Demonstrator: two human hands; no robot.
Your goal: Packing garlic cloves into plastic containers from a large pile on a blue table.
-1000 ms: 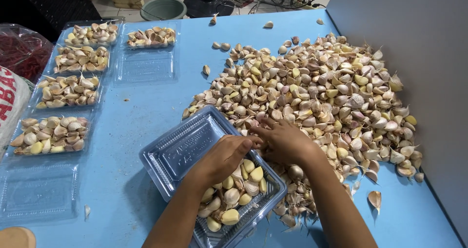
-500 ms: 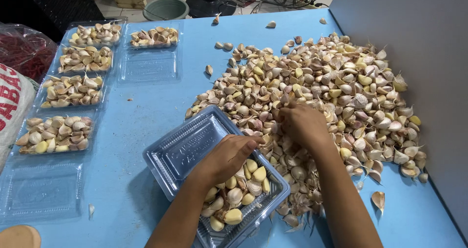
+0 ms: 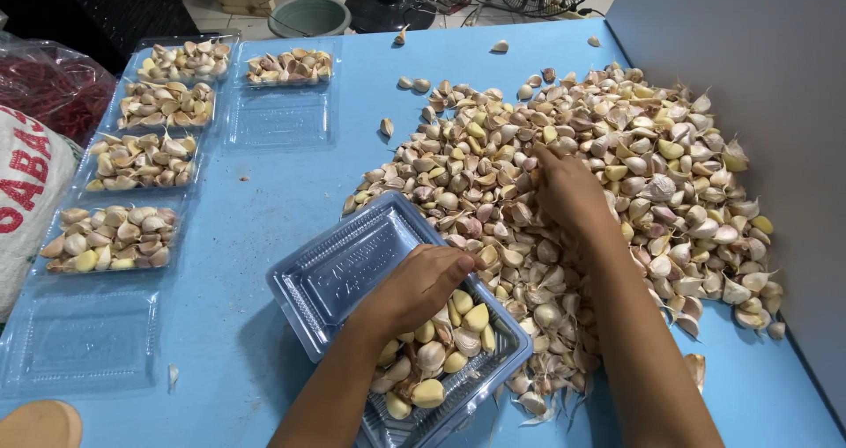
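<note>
A blue table (image 3: pixel 264 184) carries filled clear trays (image 3: pixel 141 162) along its left. Centre, the left hand (image 3: pixel 419 285) rests, fingers curled, over the open plastic container (image 3: pixel 339 267) half full of garlic cloves. The right hand (image 3: pixel 571 192) digs into the garlic pile (image 3: pixel 634 166), its fingertips buried, so their grip cannot be told. A grey wall cuts off the right.

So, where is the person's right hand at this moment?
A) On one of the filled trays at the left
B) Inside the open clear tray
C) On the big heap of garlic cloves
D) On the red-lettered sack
C: the right hand lies on the heap of garlic cloves, while the left hand is over the open clear tray.
</note>
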